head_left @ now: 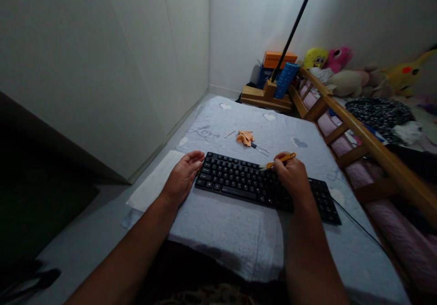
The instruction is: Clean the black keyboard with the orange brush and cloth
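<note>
Cloth-covered desk: 1 keyboard lies toward its near edge. Left hand, fingers extended, flanks the keyboard's left end, presumably steadying; right hand pinches 1 brush, bristles at keys.

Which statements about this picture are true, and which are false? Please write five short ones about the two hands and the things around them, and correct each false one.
1. The right hand holds a small brush with a yellow-orange handle. True.
2. The left hand is beside the right end of the long black plastic keyboard. False: it is beside the left end.
3. A crumpled orange cloth lies beyond the keyboard. True.
4. The keyboard lies on bare dark wood. False: it lies on a pale grey-blue heart-patterned fabric.
5. A thin metal tool with a black handle lies close to the orange cloth. True.
</note>
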`<state>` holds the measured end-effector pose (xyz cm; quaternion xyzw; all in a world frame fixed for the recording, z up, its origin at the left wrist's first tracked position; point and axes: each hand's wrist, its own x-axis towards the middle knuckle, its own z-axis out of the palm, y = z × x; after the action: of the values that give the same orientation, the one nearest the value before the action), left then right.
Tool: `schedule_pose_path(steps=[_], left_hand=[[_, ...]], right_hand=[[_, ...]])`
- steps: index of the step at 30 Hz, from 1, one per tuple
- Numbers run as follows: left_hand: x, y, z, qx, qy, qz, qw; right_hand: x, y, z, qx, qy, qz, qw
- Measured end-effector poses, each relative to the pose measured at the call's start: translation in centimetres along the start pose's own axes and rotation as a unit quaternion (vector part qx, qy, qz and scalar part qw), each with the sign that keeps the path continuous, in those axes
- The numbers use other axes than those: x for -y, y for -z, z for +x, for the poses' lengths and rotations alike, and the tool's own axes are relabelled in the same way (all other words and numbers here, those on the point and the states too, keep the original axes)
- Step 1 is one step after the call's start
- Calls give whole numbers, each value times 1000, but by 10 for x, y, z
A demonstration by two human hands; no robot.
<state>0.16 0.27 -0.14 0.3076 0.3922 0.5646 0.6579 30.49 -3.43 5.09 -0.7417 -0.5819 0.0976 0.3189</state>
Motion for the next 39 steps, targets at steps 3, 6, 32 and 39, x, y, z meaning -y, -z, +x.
schedule_pose_path(steps=[3,6,32,39], left_hand=[[0,0,1,-2,-2,3,1000],[-1,0,1,-1,-4,4,1000],[-1,0,1,-8,3,20,1000],[-2,0,1,-5,2,25,1000]], right_hand=[[-5,12,2,-34,-4,-53,998],[-7,19,1,-32,2,-19,999],[-27,6,-7,-47,-17,114,992],[-46,22,-5,-123,-66,-74,987]])
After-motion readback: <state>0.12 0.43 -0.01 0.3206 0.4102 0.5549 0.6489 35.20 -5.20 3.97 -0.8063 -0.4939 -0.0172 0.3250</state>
